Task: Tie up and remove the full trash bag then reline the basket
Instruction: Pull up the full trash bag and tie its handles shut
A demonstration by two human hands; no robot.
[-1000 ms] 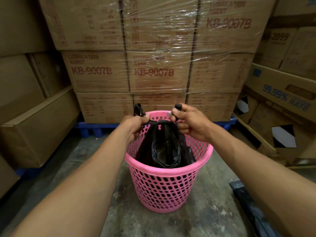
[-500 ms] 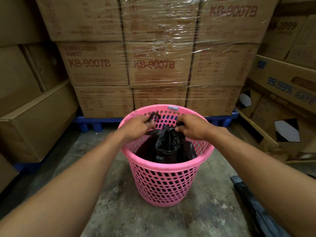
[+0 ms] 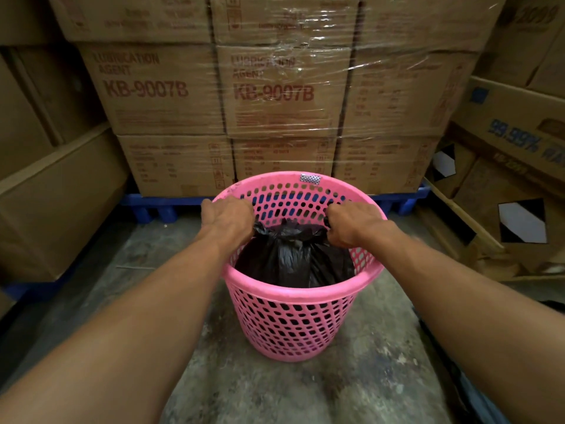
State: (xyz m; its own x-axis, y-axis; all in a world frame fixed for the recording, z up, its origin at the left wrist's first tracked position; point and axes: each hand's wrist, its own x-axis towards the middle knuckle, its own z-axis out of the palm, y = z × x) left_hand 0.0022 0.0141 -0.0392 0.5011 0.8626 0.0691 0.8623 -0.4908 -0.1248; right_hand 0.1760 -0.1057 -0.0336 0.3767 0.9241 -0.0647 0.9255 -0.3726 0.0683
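Observation:
A pink perforated basket (image 3: 293, 319) stands on the concrete floor in front of me. Inside it sits a full black trash bag (image 3: 290, 258), its top gathered into a taut band. My left hand (image 3: 227, 220) grips the left end of that band just inside the rim. My right hand (image 3: 351, 223) grips the right end. The two fists are pulled apart across the basket mouth, with the bag's neck stretched between them. The fingers and the bag ends are hidden inside the fists.
Shrink-wrapped cardboard boxes (image 3: 275, 96) on a blue pallet (image 3: 159, 206) stand right behind the basket. More boxes flank it on the left (image 3: 55, 194) and right (image 3: 504, 179). A dark sheet (image 3: 477, 393) lies on the floor at the lower right.
Both hands dropped from above the rim to inside the basket mouth, came together, then pulled apart sideways, drawing the bag's top tight between them.

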